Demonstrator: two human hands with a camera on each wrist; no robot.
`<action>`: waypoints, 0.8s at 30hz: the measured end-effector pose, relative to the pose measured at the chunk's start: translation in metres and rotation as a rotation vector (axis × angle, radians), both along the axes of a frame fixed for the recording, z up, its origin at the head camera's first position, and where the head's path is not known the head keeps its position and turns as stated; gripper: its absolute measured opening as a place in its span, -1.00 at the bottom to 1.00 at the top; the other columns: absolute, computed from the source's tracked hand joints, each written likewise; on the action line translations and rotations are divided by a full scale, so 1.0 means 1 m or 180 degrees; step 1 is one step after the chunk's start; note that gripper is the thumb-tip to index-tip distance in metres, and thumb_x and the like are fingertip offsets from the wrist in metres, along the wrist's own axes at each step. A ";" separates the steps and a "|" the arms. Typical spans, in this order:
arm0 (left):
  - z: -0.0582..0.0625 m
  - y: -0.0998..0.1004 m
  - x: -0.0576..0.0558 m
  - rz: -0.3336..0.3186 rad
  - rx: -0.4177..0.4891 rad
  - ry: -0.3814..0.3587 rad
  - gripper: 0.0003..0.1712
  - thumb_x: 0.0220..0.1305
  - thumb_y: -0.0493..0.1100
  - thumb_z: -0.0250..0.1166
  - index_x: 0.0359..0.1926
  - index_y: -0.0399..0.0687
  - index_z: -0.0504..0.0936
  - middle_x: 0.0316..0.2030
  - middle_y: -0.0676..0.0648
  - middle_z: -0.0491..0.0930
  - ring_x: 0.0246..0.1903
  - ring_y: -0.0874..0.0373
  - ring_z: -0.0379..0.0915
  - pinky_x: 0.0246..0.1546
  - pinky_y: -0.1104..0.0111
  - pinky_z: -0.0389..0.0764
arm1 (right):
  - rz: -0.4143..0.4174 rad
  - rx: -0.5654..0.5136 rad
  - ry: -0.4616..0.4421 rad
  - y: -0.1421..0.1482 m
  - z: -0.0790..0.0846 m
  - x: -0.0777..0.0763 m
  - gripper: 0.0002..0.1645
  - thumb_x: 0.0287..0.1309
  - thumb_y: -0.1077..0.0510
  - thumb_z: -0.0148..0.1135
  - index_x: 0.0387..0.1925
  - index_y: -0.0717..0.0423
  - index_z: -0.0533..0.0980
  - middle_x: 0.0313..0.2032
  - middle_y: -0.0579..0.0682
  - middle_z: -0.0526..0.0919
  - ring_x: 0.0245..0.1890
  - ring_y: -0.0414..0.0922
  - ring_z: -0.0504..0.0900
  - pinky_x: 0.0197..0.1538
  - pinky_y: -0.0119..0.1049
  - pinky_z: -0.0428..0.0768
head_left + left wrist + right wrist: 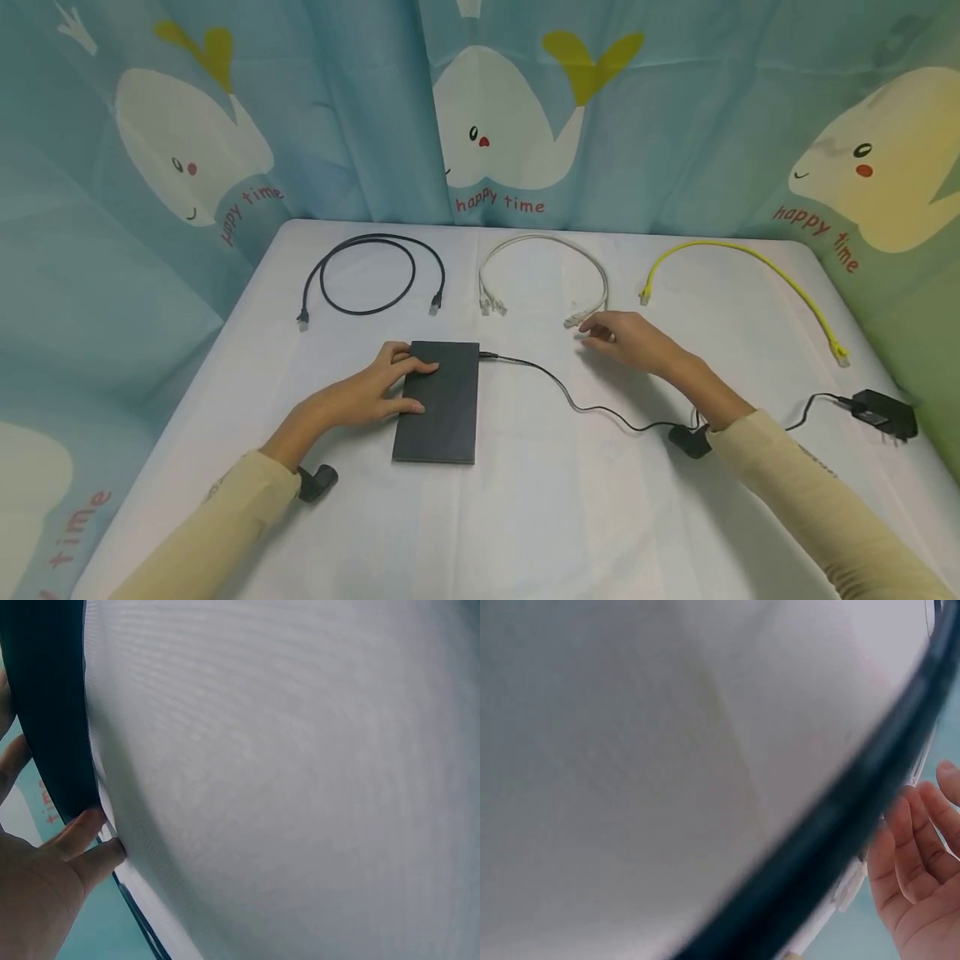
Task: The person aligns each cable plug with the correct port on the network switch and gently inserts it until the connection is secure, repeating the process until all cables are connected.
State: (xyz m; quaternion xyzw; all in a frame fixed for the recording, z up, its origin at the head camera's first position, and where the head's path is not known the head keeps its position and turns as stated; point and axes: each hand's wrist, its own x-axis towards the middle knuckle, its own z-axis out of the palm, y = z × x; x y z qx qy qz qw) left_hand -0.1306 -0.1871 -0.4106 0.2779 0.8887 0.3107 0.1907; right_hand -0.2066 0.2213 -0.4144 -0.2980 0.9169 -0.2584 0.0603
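My left hand (360, 393) rests on a flat black rectangular box (448, 417), thumb and one finger across its top, other fingers at its far left corner. In the left wrist view, two fingertips touch beside the dark box (56, 712). A thin black power cord (528, 363) is plugged into the box's right side. My right hand (633, 340) hovers over the table beside a plug of the white network cable (551, 237). Its fingers are loosely bent, and the right wrist view shows nothing between them. A blurred dark cord (855, 795) crosses that view.
A coiled black network cable (367, 312) lies at the back left, and a yellow one (750, 252) at the back right. The power cord leads under the right forearm to a black power adapter (883, 413). A printed curtain (360, 100) hangs around the white table (555, 508).
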 end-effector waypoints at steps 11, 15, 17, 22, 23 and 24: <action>0.002 0.001 0.000 0.0023 -0.0021 -0.0023 -0.32 0.19 0.09 0.29 0.30 0.06 0.35 0.32 -0.33 -0.10 0.34 -0.23 -0.15 0.16 -0.12 0.21 | -0.0117 0.0099 -0.0018 0.010 0.004 0.002 -0.80 0.18 0.27 0.23 -0.17 0.30 0.57 -0.34 0.01 0.63 -0.28 -0.06 0.59 -0.19 -0.13 0.53; 0.002 0.001 0.000 0.0032 -0.0033 -0.0048 -0.31 0.19 0.09 0.30 0.31 0.07 0.35 0.33 -0.32 -0.11 0.35 -0.21 -0.16 0.17 -0.10 0.21 | -0.0146 0.0114 0.0001 0.014 0.004 0.002 -0.80 0.18 0.27 0.24 -0.18 0.31 0.57 -0.34 0.02 0.63 -0.28 -0.05 0.59 -0.19 -0.13 0.53; 0.001 0.001 -0.001 0.0017 -0.0035 -0.0036 -0.31 0.19 0.09 0.30 0.31 0.07 0.34 0.33 -0.32 -0.11 0.35 -0.21 -0.16 0.17 -0.11 0.22 | -0.0149 0.0110 0.0000 0.016 0.003 0.002 -0.80 0.18 0.28 0.24 -0.18 0.31 0.57 -0.33 0.02 0.64 -0.28 -0.05 0.60 -0.19 -0.13 0.53; 0.000 0.001 -0.001 -0.0005 -0.0023 -0.0015 -0.32 0.20 0.08 0.29 0.31 0.06 0.34 0.33 -0.32 -0.11 0.35 -0.21 -0.17 0.17 -0.11 0.21 | -0.0135 0.0064 -0.0019 0.021 0.003 0.004 -0.80 0.17 0.30 0.24 -0.17 0.32 0.57 -0.34 0.02 0.64 -0.29 -0.06 0.59 -0.21 -0.15 0.54; 0.000 0.001 -0.001 -0.0004 -0.0024 -0.0015 -0.32 0.20 0.08 0.29 0.31 0.06 0.34 0.33 -0.32 -0.11 0.35 -0.21 -0.17 0.17 -0.11 0.21 | -0.0134 0.0056 -0.0010 0.022 0.003 0.004 -0.80 0.17 0.30 0.23 -0.17 0.32 0.57 -0.33 0.01 0.64 -0.29 -0.06 0.59 -0.21 -0.15 0.54; 0.000 0.001 -0.001 0.0000 -0.0022 -0.0013 -0.32 0.20 0.08 0.30 0.31 0.06 0.34 0.33 -0.32 -0.11 0.35 -0.21 -0.17 0.17 -0.11 0.21 | -0.0131 0.0048 0.0004 0.023 0.003 0.005 -0.81 0.17 0.31 0.23 -0.17 0.32 0.57 -0.34 0.01 0.64 -0.29 -0.06 0.59 -0.21 -0.15 0.54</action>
